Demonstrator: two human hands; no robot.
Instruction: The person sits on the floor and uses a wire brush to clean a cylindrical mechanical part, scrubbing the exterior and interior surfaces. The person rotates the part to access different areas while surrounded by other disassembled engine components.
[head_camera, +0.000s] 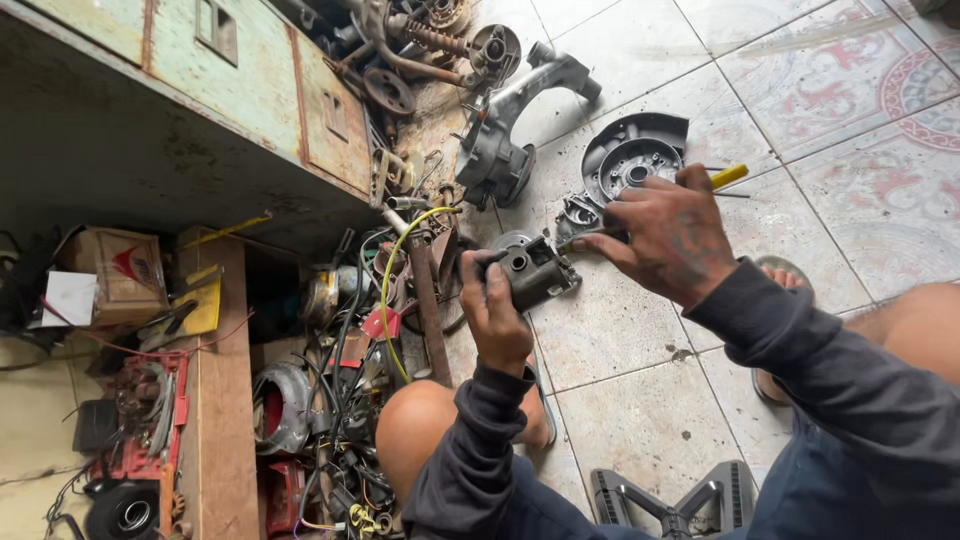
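Observation:
My left hand (492, 305) grips a small dark grey metal engine part (537, 268) and holds it up above the tiled floor. My right hand (668, 232) holds a screwdriver with a yellow handle (728, 176); its shaft runs under the palm and the tip points at the right side of the part. Both arms wear dark long sleeves. My bare knees show below, and a sandalled foot (780, 275) rests under the right forearm.
A round black engine cover (632, 158) and a grey engine casing (510, 130) lie on the floor just beyond my hands. Scrap parts, cables and a yellow wire (388, 290) pile up at left beside a green metal cabinet (200, 90). A wooden plank (225, 400) lies lower left.

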